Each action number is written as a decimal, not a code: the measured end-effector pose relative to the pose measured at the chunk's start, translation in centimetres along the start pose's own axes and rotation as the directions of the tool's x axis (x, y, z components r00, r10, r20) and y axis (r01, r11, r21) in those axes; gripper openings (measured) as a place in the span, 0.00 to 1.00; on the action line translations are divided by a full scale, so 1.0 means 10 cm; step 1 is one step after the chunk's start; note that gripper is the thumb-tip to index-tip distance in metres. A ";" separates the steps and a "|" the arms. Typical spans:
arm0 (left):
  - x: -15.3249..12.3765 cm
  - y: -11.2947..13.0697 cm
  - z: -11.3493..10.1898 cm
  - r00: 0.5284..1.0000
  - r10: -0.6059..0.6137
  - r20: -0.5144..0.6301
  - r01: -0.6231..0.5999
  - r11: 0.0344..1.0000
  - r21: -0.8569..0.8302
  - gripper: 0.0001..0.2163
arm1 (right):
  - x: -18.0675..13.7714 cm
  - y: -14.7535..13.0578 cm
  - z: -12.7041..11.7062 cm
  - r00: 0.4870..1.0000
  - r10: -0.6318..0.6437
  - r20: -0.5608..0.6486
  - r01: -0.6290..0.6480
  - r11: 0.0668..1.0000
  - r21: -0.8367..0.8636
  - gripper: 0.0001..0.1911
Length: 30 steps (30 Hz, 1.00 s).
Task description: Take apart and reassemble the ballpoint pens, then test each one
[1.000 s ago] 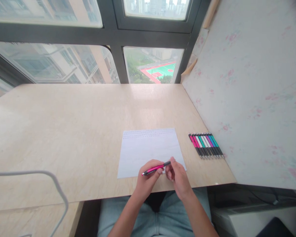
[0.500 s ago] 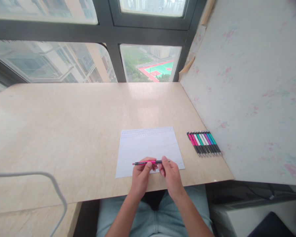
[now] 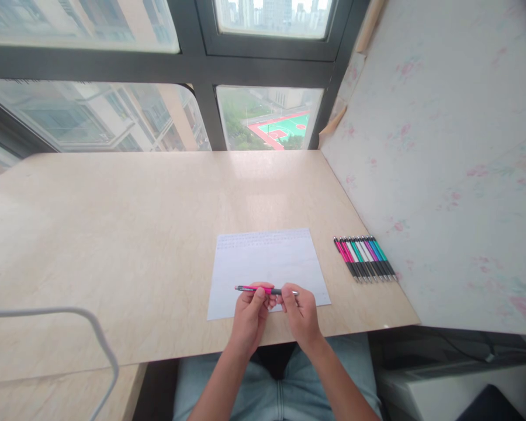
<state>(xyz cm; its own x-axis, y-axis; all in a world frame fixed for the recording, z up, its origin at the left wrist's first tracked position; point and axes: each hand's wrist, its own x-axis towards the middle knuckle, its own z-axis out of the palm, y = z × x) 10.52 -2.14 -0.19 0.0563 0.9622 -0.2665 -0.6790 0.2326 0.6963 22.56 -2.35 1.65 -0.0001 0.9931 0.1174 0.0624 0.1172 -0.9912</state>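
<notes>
Pink pen sits nearly level over the paper; a second ago it slanted. The left hand has its fingers closed round the pen, and the right hand pinches the dark part. I see its silver tip now, so that pinch seems further back.

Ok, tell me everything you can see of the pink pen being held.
The pen is slim, plastic-looking, with a pink barrel, a black front section and a silvery tip pointing right. It is nearly level, over the near part of the paper. The left hand holds its barrel; the right hand pinches the black section near the tip. Any print is too small to read.
</notes>
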 end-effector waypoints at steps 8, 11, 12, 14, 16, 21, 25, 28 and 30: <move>-0.02 -0.06 -0.03 0.995 0.094 -0.029 -0.086 0.975 0.203 0.10 | -0.03 0.07 0.13 0.900 0.429 -0.080 -0.374 0.853 0.364 0.29; -0.06 -0.04 -0.01 0.990 0.140 0.025 -0.138 0.909 0.393 0.09 | -0.03 0.05 0.12 0.849 0.527 -0.043 -0.456 0.771 0.444 0.30; -0.08 -0.02 0.00 0.987 0.150 0.056 -0.159 0.880 0.447 0.08 | -0.02 0.04 0.10 0.844 0.535 -0.040 -0.467 0.769 0.436 0.30; -0.10 0.01 0.03 0.980 0.159 0.120 -0.199 0.834 0.515 0.08 | -0.01 0.02 0.03 0.837 0.545 -0.044 -0.484 0.777 0.402 0.29; -0.12 0.04 0.05 0.971 0.159 0.181 -0.233 0.805 0.545 0.09 | 0.00 0.00 -0.03 0.833 0.552 -0.043 -0.497 0.780 0.380 0.28; -0.12 0.03 0.04 0.947 0.182 0.266 -0.303 0.783 0.543 0.09 | -0.01 -0.05 -0.09 0.822 0.570 -0.007 -0.518 0.751 0.410 0.28; -0.11 -0.01 0.02 0.948 0.224 0.226 -0.313 0.791 0.526 0.09 | -0.03 -0.07 -0.06 0.822 0.569 0.004 -0.517 0.745 0.422 0.27; -0.08 -0.03 0.00 0.963 0.213 0.166 -0.268 0.828 0.492 0.09 | -0.03 -0.07 -0.02 0.838 0.546 -0.023 -0.493 0.774 0.397 0.27; -0.07 -0.05 -0.02 0.976 0.182 0.120 -0.217 0.870 0.442 0.09 | -0.02 -0.08 0.01 0.851 0.523 -0.047 -0.474 0.803 0.362 0.27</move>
<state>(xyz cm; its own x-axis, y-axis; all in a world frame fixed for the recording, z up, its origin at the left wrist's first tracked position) 10.63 -2.92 -0.46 0.0194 0.9984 -0.0529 -0.2795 0.0562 0.9585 22.43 -2.62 2.44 0.0792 0.9059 -0.4159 -0.3107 -0.3740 -0.8738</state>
